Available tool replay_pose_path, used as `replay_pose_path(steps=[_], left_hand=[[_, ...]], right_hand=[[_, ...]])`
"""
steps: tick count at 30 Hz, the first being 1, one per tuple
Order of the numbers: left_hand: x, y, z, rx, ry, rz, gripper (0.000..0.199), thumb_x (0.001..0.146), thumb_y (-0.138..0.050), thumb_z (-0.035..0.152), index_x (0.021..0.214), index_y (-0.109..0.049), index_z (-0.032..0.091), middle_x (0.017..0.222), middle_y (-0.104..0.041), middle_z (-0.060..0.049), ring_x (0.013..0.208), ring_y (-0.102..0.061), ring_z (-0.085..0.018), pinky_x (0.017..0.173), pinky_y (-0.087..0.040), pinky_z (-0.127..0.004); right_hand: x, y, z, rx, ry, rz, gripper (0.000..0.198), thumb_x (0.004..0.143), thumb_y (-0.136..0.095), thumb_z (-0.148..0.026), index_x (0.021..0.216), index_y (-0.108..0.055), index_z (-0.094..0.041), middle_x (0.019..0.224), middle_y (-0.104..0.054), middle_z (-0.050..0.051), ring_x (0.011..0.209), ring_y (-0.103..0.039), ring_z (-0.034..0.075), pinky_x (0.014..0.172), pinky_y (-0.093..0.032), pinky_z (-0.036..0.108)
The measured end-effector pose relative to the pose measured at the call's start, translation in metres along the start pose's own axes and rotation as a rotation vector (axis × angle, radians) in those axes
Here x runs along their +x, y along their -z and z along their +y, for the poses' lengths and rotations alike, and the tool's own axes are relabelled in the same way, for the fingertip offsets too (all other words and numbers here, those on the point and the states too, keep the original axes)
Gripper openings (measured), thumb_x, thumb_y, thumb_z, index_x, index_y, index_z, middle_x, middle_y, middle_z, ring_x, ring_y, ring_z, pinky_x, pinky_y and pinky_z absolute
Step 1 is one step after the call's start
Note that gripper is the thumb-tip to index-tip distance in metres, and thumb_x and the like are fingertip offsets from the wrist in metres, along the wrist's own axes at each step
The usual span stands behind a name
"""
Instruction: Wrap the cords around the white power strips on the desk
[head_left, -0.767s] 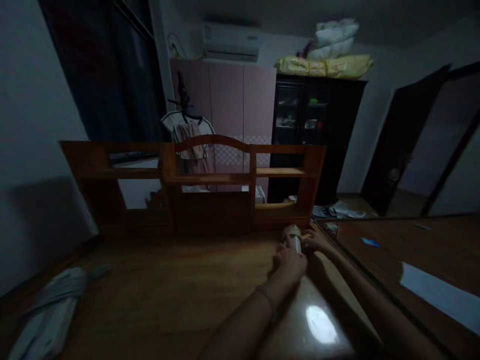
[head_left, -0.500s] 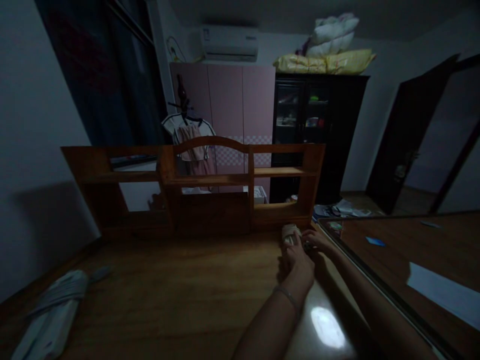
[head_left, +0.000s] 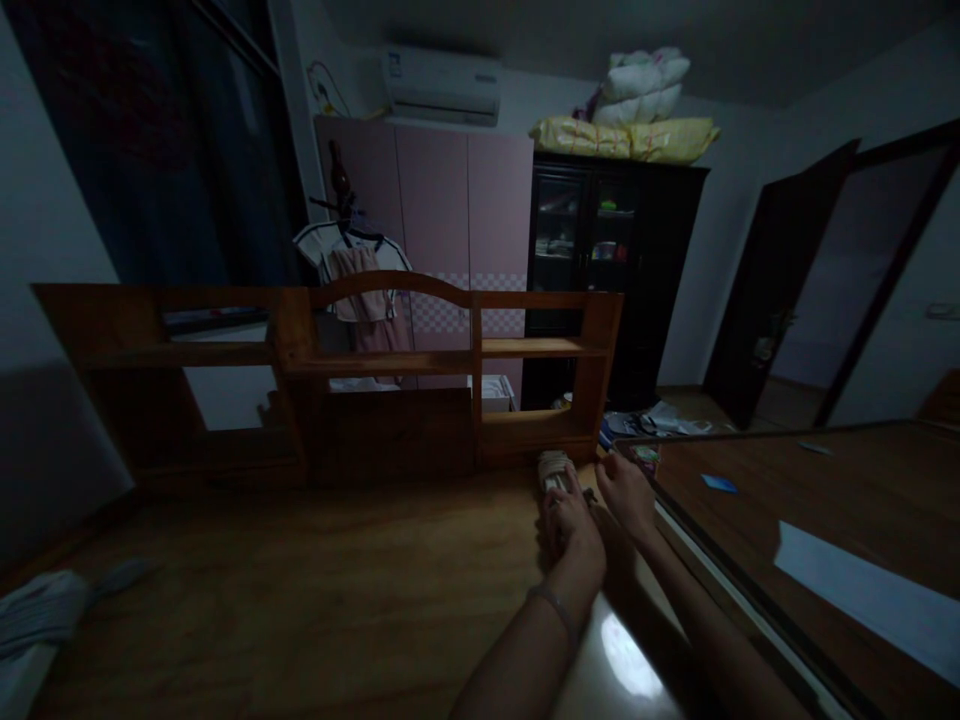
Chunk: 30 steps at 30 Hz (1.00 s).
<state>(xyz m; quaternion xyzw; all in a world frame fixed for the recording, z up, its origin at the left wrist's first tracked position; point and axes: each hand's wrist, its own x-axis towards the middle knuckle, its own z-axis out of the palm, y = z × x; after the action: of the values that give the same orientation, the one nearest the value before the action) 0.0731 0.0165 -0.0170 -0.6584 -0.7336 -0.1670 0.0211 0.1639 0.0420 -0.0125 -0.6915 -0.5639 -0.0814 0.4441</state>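
Drew the right hand [head_left: 626, 492] farther from the cord-wrapped bundle [head_left: 553, 468] since a moment before, loosely curled; could not tell of anything pinched in it. Kept the left hand [head_left: 574, 530] closed over the bundle, on a glossy wooden surface [head_left: 337, 580] near its right edge. Met a wooden shelf unit [head_left: 397, 430] just beyond, blocking the way forward. Saw a blue card [head_left: 718, 483] and white sheet [head_left: 862, 585] farther right; another wrapped bundle [head_left: 45, 615] far left; and, behind, a pink wardrobe [head_left: 431, 200], black cabinet [head_left: 667, 270] and open door [head_left: 765, 290], dimly lit.
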Motion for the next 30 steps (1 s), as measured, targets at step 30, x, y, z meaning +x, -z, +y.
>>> replay_pose_path(steps=[30], left_hand=[[0.009,0.016,-0.032,-0.218,-0.154,-0.138,0.112,0.065,-0.051,0.075,0.148,-0.005,0.015,0.113,-0.053,-0.023,0.083,-0.061,-0.03,0.066,-0.046,-0.038]], right_hand=[[-0.003,-0.005,0.018,0.207,-0.093,0.124,0.035,0.08,-0.045,-0.041,0.099,-0.059,-0.015,0.093,-0.066,0.013,0.082,-0.061,0.025,0.073,-0.044,0.036]])
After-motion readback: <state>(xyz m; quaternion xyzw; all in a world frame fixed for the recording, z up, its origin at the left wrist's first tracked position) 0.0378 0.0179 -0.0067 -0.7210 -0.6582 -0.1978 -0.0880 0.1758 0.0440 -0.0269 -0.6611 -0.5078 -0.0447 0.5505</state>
